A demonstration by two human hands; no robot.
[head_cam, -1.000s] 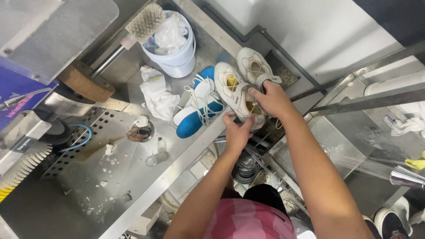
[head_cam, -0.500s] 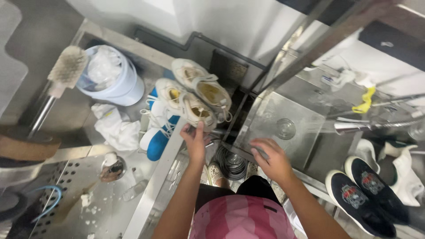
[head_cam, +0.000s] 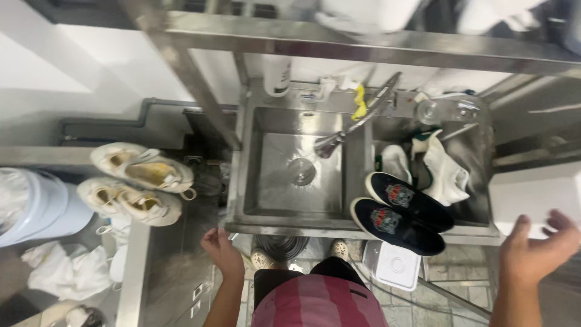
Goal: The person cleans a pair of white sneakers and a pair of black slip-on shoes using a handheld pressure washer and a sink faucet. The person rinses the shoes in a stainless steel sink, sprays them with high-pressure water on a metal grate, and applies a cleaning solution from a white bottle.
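At far left, a pale bucket point(head_cam: 36, 206) and crumpled white cloths point(head_cam: 66, 272) sit on the steel table point(head_cam: 163, 266). Two dirty cream sneakers point(head_cam: 142, 181) lie there too, long axes running left to right, just up and left of my left hand point(head_cam: 223, 251). That hand rests at the table's edge, fingers point(head_cam: 212, 237) loosely curled, holding nothing. The middle sink basin point(head_cam: 296, 169) is bare under the tap point(head_cam: 357, 124). In the right basin, two dark slip-on shoes point(head_cam: 399, 212) lean on the front rim, toes pointing left, white shoes point(head_cam: 445, 169) behind them. My right hand point(head_cam: 535, 254) hovers right of them, fingers point(head_cam: 560, 225) spread, empty, nearer the dark pair.
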